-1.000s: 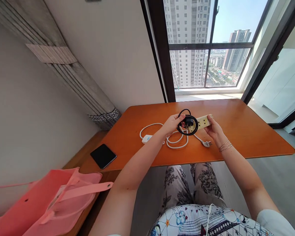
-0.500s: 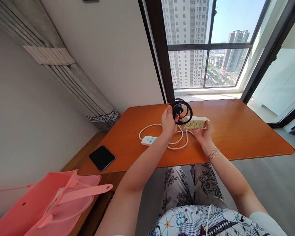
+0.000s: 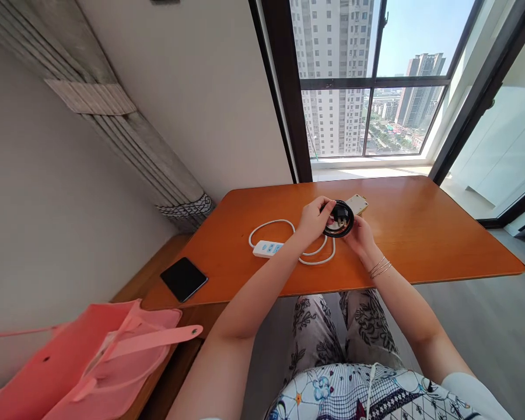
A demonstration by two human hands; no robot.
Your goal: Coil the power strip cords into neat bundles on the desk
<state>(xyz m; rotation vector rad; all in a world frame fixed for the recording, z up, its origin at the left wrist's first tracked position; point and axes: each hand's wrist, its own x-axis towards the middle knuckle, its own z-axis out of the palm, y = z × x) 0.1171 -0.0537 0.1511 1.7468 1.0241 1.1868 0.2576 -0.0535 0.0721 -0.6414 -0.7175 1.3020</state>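
My left hand (image 3: 317, 217) is closed on a coil of black cable (image 3: 338, 234) over the table, with its black plug (image 3: 341, 213) inside the loop and the pins pointing down. Just right of it, my right hand (image 3: 360, 235) grips a cream power strip (image 3: 357, 204), which tilts up behind the coil. The coil and my fingers hide the strip's near end. A white power strip (image 3: 266, 249) lies on the table left of my hands, and its white cord (image 3: 317, 262) loops under my left forearm.
An orange-brown table (image 3: 441, 233) stands before a window. A dark tablet or phone (image 3: 184, 279) lies near its left front corner. Beside that corner is an open pink bag (image 3: 126, 350) with a strap. A tied curtain (image 3: 157, 157) hangs at the left.
My left hand has lowered the coil and moved it right and nearer me, in front of the cream power strip. That strip has turned from roughly level to slanting up toward the right.
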